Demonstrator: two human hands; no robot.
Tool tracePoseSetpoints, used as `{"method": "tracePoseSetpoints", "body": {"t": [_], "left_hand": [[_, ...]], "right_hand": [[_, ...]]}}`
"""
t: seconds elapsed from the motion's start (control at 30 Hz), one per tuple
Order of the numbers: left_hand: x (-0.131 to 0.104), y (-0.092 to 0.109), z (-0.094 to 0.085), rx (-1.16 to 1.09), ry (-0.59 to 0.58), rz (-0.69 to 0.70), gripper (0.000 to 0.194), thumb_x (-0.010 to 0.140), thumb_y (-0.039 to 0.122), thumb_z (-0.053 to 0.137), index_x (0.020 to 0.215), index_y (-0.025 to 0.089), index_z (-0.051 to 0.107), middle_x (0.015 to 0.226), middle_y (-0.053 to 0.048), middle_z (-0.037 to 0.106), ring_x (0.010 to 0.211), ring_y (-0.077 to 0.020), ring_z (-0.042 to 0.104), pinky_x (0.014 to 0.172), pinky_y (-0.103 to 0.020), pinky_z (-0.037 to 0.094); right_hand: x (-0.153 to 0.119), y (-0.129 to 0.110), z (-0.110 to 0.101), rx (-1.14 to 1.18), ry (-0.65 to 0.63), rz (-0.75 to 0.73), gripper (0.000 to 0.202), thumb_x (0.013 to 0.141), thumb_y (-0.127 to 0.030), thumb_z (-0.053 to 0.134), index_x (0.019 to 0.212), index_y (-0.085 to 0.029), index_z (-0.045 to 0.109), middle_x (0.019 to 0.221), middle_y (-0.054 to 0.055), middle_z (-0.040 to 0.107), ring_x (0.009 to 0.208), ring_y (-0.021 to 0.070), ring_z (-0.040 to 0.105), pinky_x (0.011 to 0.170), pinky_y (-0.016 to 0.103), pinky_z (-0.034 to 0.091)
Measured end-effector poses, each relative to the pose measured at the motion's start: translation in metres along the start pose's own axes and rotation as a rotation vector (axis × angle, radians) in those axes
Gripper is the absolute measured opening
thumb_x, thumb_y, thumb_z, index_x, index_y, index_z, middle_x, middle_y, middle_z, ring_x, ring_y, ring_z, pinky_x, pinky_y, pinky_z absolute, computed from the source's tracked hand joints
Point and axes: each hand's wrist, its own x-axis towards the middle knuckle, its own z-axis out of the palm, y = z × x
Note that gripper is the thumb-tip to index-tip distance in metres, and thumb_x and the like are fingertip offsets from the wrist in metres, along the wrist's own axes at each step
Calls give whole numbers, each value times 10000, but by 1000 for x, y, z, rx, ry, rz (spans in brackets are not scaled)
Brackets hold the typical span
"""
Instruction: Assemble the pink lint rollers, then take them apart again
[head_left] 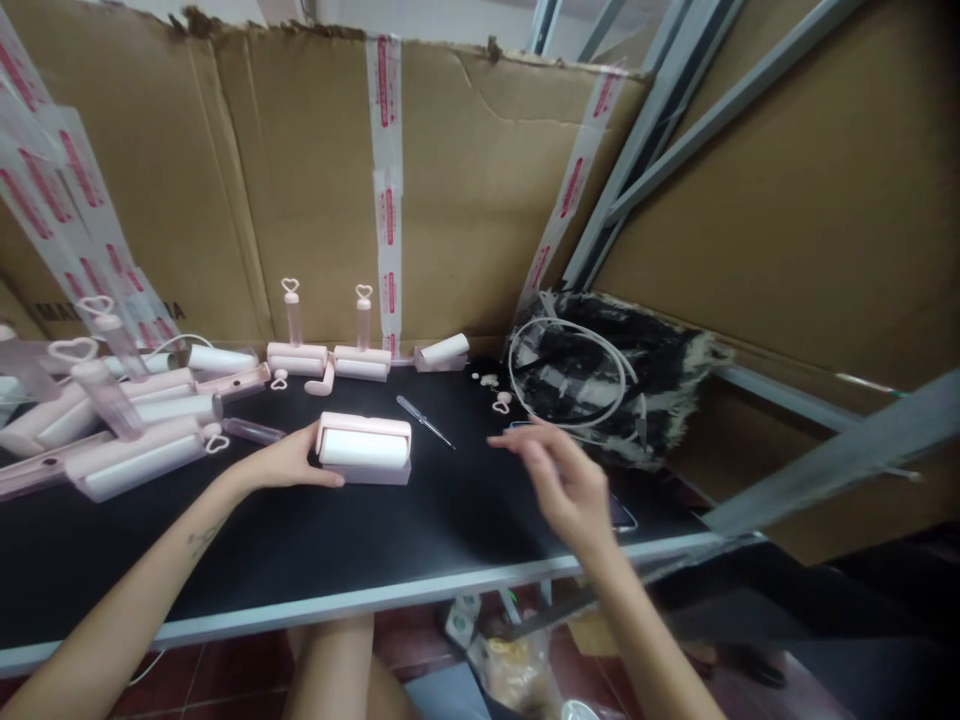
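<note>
My left hand (289, 460) grips the left end of a pink case with a white roller (365, 448), upright on the black table. My right hand (559, 475) is raised over the table's right part, the index finger stretched out to the left and the other fingers curled; whether anything is between them I cannot make out. A screwdriver (426, 422) with a clear handle lies between the two hands. Small pink pieces, one a heart-shaped ring (501, 402), lie just beyond my right hand. Partly hidden under my right wrist is a phone-like flat object (622, 515).
Several pink roller units (142, 455) with heart-topped tubes crowd the left. Two more (298, 360) stand at the back, beside a loose roller piece (442, 352). A coiled white tube (622, 375) lies on black plastic at the right. Cardboard (315, 190) walls the back; a metal frame (637, 190) rises right.
</note>
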Motion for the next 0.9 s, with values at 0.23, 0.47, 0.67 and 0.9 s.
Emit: {"method": "tracePoseSetpoints", "body": {"t": [0.23, 0.47, 0.67, 0.9], "left_hand": [[0, -2, 1, 20, 5, -15, 782, 609, 396, 750, 1266, 154, 402, 1320, -125, 507, 1202, -297, 487, 1046, -434, 358], [-1, 0, 1, 19, -5, -16, 770, 610, 430, 742, 1260, 167, 422, 1311, -107, 522, 1197, -291, 498, 1033, -412, 381], [0, -4, 2, 76, -9, -65, 764, 635, 458, 722, 1267, 165, 407, 1322, -120, 510, 1205, -294, 490, 1033, -412, 386], [-2, -4, 2, 182, -13, -121, 743, 676, 491, 681, 1274, 156, 394, 1321, -126, 508, 1199, -305, 492, 1038, -415, 378]], "right_hand": [[15, -31, 35, -11, -280, -171, 155, 852, -192, 523, 998, -234, 552, 1061, 40, 657, 1039, 194, 585, 1035, 459, 331], [-4, 51, -45, -72, -125, 253, 190, 875, -331, 494, 955, -211, 617, 988, 58, 679, 952, 220, 627, 884, 389, 468], [-47, 92, -68, -298, -188, 423, 585, 745, -522, 611, 1204, -182, 489, 1196, 148, 567, 1061, 319, 579, 861, 469, 493], [-81, 66, -48, -417, -191, 411, 925, 766, -502, 599, 1447, -168, 71, 1408, 216, 291, 1208, 355, 452, 940, 508, 435]]}}
